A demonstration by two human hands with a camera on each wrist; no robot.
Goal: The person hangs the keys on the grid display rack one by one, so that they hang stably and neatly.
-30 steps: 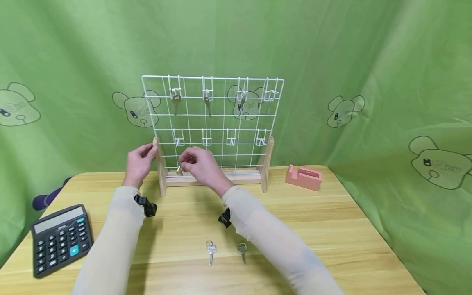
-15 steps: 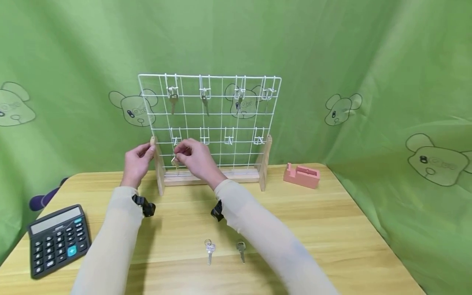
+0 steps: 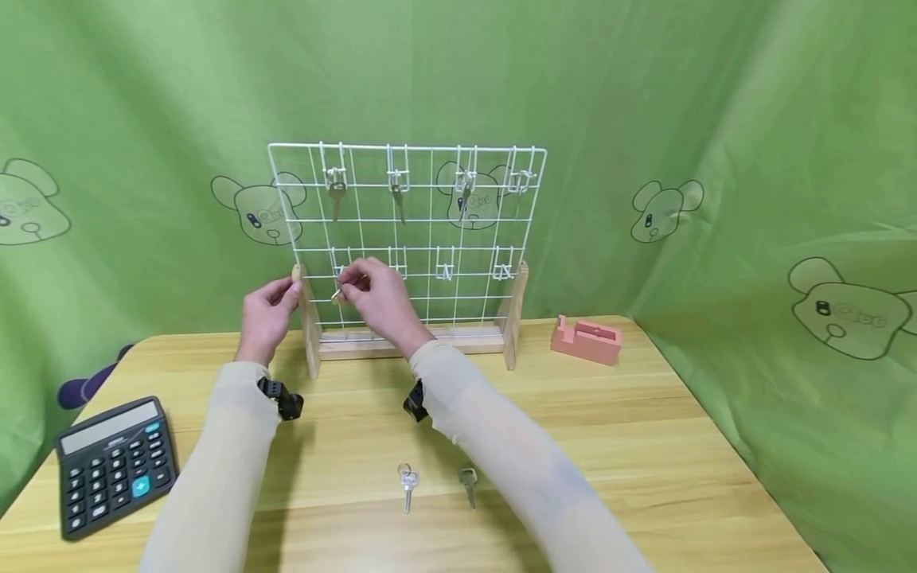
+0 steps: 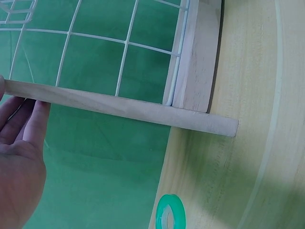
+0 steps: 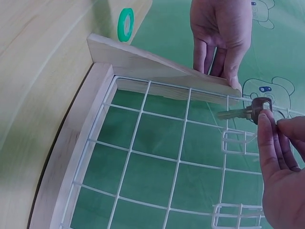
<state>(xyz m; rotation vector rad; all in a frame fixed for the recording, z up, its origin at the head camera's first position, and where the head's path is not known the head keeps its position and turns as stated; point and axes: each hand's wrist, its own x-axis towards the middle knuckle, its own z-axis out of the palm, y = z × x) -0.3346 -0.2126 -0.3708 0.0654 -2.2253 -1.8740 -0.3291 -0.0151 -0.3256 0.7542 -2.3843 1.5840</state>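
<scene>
A white wire grid rack [image 3: 430,220] on wooden feet stands at the back of the table. My left hand [image 3: 265,322] grips the top of its left wooden upright [image 4: 124,109] between thumb and fingers. Thumb and fingers of my right hand [image 3: 383,302] pinch a key [image 5: 262,106], just in front of the lower-left hook [image 5: 236,141], which the hand partly covers in the head view. Three keys hang along the top row: a left one [image 3: 337,191], a middle one [image 3: 398,199] and another [image 3: 466,191] to their right.
Two loose keys lie on the near table, one with a ring [image 3: 408,481] and a darker one [image 3: 469,481]. A black calculator [image 3: 118,465] sits at left, a pink tape dispenser [image 3: 586,341] at back right. A green tape roll [image 5: 125,25] appears beyond the left upright.
My right hand has risen with the key from near the rack's base to the lower-left hook. My left hand keeps its grip on the upright; the head view shifted slightly.
</scene>
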